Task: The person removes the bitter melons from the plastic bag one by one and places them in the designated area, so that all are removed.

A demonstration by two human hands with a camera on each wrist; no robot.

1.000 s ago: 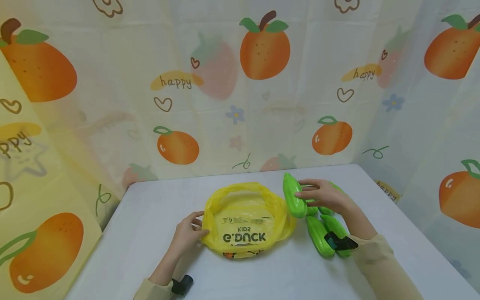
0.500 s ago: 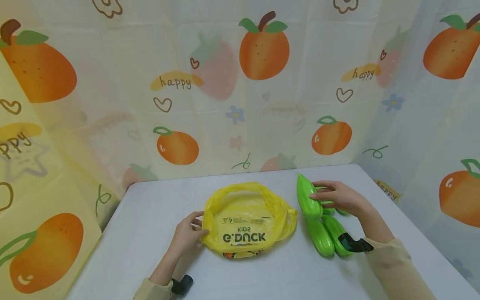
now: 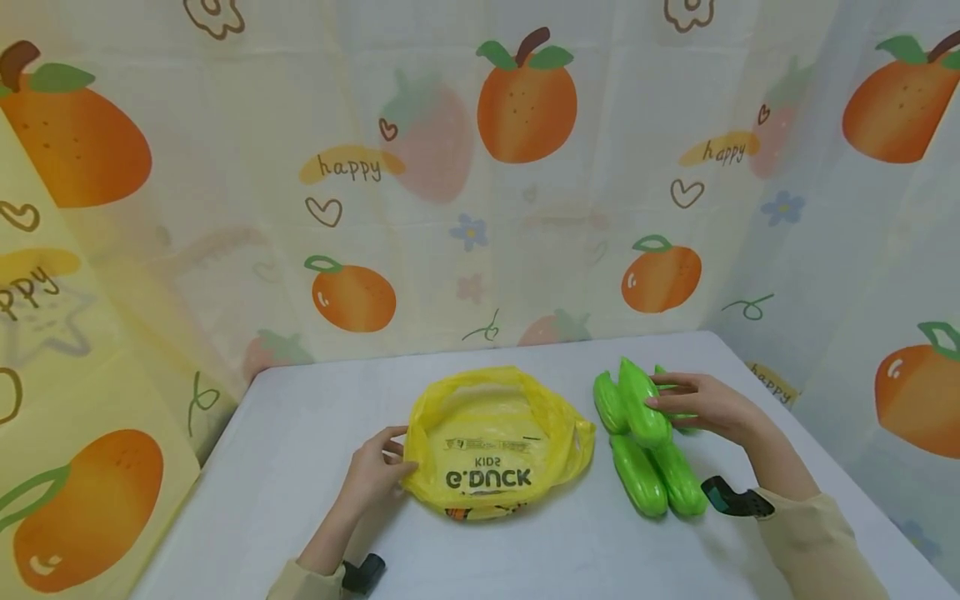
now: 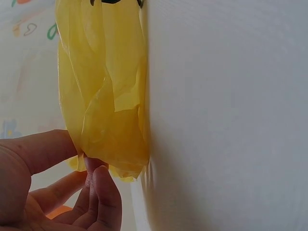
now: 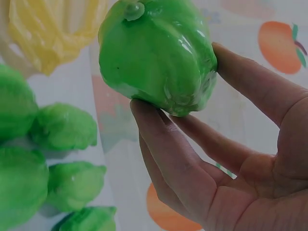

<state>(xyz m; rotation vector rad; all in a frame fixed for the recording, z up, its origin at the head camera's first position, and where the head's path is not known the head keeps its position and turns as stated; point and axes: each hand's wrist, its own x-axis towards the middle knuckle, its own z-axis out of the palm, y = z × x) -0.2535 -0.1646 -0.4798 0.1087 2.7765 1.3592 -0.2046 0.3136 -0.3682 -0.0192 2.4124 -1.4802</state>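
In the head view, a yellow plastic bag (image 3: 495, 460) with upside-down dark print stands with its mouth spread. My left hand (image 3: 375, 467) pinches its left edge between thumb and fingers; the left wrist view shows the pinched film (image 4: 106, 96) close up. Held between the thumb and fingertips of my right hand (image 3: 708, 406) is a glossy bright green toy cucumber (image 3: 642, 408), pointed at its far end. It is above similar green cucumbers (image 3: 637, 479) to the right of the bag. In the right wrist view, its blunt end (image 5: 154, 57) faces the camera, raised off the table.
The table (image 3: 300, 442) has a white cover. Behind it hangs a curtain (image 3: 540, 208) printed with oranges, continuing along both sides. Black wrist cameras are worn on the left wrist (image 3: 364, 573) and right wrist (image 3: 738, 502). The bag's handle loop (image 3: 583, 446) points toward the cucumbers.
My right hand has moved right, away from the bag, carrying the cucumber over the others and slightly lower. The left hand and bag have stayed nearly still; the handle loop now shows fully.
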